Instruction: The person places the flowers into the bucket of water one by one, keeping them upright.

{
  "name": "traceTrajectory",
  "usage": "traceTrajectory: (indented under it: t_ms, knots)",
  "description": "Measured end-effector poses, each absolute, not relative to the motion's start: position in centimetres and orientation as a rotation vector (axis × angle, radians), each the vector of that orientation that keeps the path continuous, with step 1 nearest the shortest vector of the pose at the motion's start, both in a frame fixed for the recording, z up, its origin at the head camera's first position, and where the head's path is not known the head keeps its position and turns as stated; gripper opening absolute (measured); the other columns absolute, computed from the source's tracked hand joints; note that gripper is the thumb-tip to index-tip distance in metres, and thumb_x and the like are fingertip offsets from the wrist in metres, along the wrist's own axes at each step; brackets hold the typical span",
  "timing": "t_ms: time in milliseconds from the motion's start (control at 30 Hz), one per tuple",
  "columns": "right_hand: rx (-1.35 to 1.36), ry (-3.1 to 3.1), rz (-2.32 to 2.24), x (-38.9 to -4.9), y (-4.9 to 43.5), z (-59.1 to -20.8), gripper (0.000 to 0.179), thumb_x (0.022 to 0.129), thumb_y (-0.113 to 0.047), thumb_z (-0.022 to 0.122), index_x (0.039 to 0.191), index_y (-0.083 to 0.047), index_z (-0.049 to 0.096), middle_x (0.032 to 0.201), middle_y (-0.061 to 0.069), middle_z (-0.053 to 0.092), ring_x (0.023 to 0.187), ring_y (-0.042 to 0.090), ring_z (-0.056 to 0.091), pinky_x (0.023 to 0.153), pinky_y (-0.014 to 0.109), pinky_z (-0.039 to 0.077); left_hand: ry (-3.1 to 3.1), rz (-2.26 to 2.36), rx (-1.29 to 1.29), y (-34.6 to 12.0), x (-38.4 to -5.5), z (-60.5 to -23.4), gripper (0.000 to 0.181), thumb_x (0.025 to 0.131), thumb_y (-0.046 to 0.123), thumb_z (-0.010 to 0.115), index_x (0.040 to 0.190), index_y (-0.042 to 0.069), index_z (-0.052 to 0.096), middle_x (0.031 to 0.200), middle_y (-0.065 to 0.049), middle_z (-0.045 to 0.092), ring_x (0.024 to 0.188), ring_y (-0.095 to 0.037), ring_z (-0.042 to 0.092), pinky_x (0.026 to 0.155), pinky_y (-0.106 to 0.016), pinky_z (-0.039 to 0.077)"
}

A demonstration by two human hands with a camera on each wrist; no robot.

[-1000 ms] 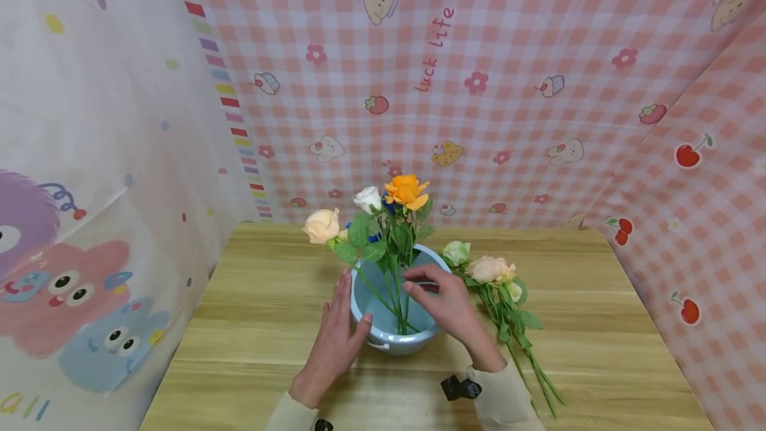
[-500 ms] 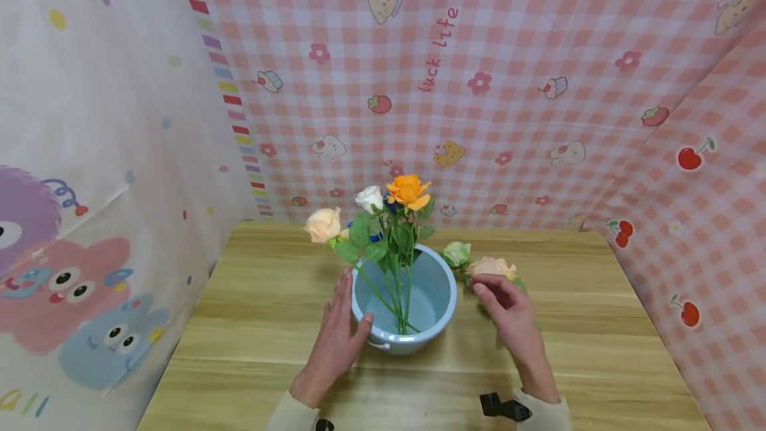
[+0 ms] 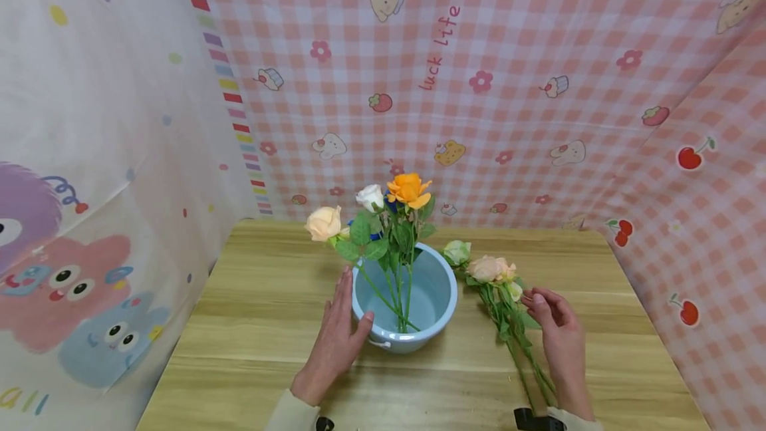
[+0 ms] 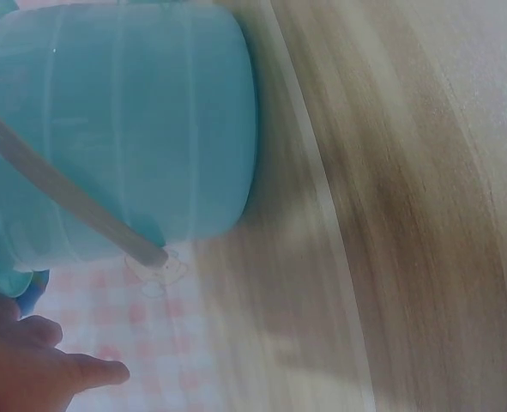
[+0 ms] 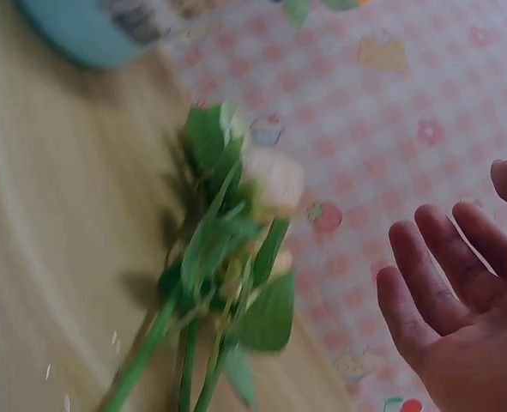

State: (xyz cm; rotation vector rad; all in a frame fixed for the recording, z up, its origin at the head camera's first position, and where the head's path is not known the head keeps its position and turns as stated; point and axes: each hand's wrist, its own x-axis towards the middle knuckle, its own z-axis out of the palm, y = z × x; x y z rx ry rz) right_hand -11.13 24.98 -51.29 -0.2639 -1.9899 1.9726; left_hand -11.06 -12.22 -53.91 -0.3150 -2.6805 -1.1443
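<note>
My left hand (image 3: 335,344) rests along the left side of a light blue bucket (image 3: 401,346), fingers straight, thumb near the rim. Inside the bucket lean rose stems bearing an orange rose (image 3: 409,190), a white rose (image 3: 370,197) and a peach rose (image 3: 324,223); blue petals behind them are mostly hidden. To the right, a peach rose (image 3: 491,269), a pale green rose (image 3: 457,253) and a small cream bloom (image 3: 514,292) lie on the table. Beside their leaves is my right hand (image 3: 559,334); the right wrist view shows its fingers (image 5: 433,275) loosely bent, holding nothing.
A wooden table (image 3: 257,324) carries everything. Behind it hangs a pink checked cloth (image 3: 526,38), with a white printed cloth (image 3: 108,145) on the left. The bucket's handle (image 4: 64,193) hangs down its side in the left wrist view.
My right hand has left the stems in the bucket and moved right, over the lying roses to their right side. The left hand and bucket stay in place.
</note>
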Motion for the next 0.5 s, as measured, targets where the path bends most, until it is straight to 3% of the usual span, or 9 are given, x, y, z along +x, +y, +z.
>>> traceTrajectory:
  t_ms: [300,400,500]
  knots:
    - [-0.35,-2.232,1.838,-10.2,28.4,-53.8,0.043,0.108,-0.026,0.057,0.133,0.008,0.055,0.107,-0.019,0.07,0.098,-0.004,0.068,0.085,0.012,0.054,-2.69,-1.152,-0.318,-12.3,-11.1,-53.8,0.082,0.105,0.044,0.048,0.167,0.008,0.008,0.173,-0.011,0.008,0.157,-0.036,0.014,0.116,-0.074,0.021]
    - [-0.351,-2.405,1.749,-10.0,29.3,-54.5,0.051,0.109,-0.032,0.053,0.141,0.008,0.051,0.122,-0.005,0.07,0.1,-0.008,0.064,0.084,0.01,0.052,-2.686,-1.151,-0.32,-12.2,-11.1,-53.8,0.082,0.105,0.044,0.048,0.167,0.007,0.008,0.173,-0.012,0.01,0.157,-0.035,0.014,0.115,-0.074,0.021]
    - [-0.356,-2.618,1.628,-9.7,30.1,-55.0,0.058,0.109,-0.039,0.05,0.147,0.006,0.048,0.139,0.016,0.062,0.113,0.005,0.063,0.083,0.008,0.049,-2.684,-1.157,-0.319,-12.2,-11.1,-53.7,0.082,0.105,0.044,0.048,0.167,0.007,0.008,0.173,-0.012,0.01,0.158,-0.035,0.012,0.115,-0.074,0.021]
